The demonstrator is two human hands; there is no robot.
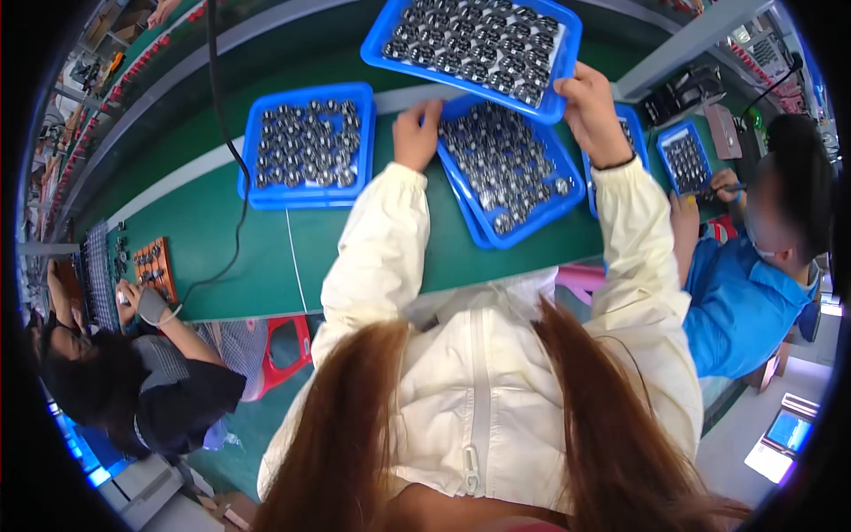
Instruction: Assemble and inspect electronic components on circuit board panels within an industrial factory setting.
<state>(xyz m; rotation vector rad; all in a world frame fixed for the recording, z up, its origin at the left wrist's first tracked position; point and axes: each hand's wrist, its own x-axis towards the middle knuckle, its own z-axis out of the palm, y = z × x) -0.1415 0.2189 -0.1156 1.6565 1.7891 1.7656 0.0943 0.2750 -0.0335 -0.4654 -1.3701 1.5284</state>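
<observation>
A blue tray (377,60) of small dark round metal parts in neat rows is raised and tilted at the far middle. My right hand (592,108) grips its near right corner, thumb on the rim. Below it, a second blue tray (532,226) with similar shiny parts, more loosely spread, lies askew on another blue tray (472,229). My left hand (417,135) is closed at the left rim of that second tray, its fingertips partly hidden. The raised tray covers the far edge of the one beneath.
Left on the green bench (222,275) stands a stack of blue trays (252,168) with parts. A black cable (241,213) hangs across the bench. A co-worker in blue (749,301) sits right beside another blue tray (700,133); one at left (177,363) handles parts by an orange board (155,266).
</observation>
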